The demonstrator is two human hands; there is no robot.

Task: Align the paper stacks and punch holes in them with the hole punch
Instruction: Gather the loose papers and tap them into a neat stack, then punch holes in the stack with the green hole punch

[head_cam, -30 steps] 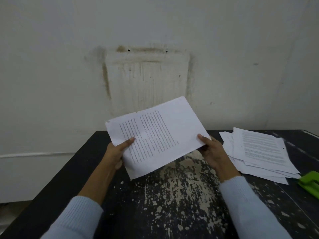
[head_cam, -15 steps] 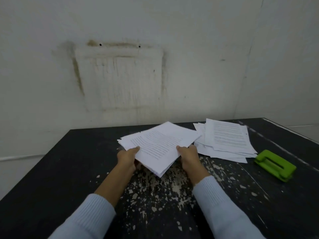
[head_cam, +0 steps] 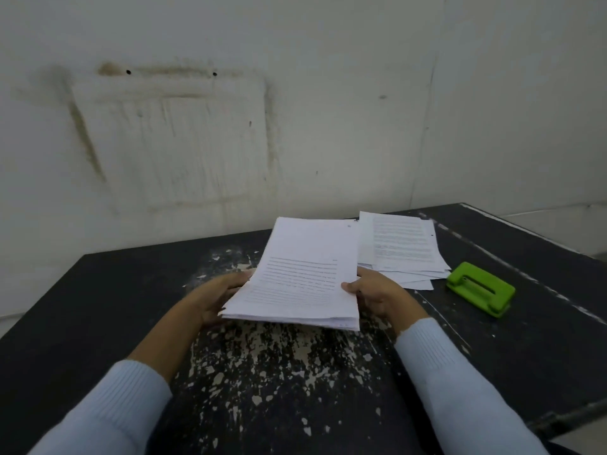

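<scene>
A stack of printed white paper lies nearly flat over the black table, its near edge lifted a little. My left hand grips its left edge and my right hand grips its right edge, thumb on top. The sheets look mostly squared, with slight unevenness at the near edge. A second, loosely fanned pile of paper rests on the table behind my right hand. The green hole punch sits on the table to the right of both piles, untouched.
The table's paint is chipped in white flecks in front of me. A stained white wall rises right behind the table's far edge. The table's right edge runs diagonally past the punch.
The held stack went from raised and tilted toward me to lowered almost flat near the table, and turned lengthwise away from me. The view shifted left, bringing the punch more into sight.
</scene>
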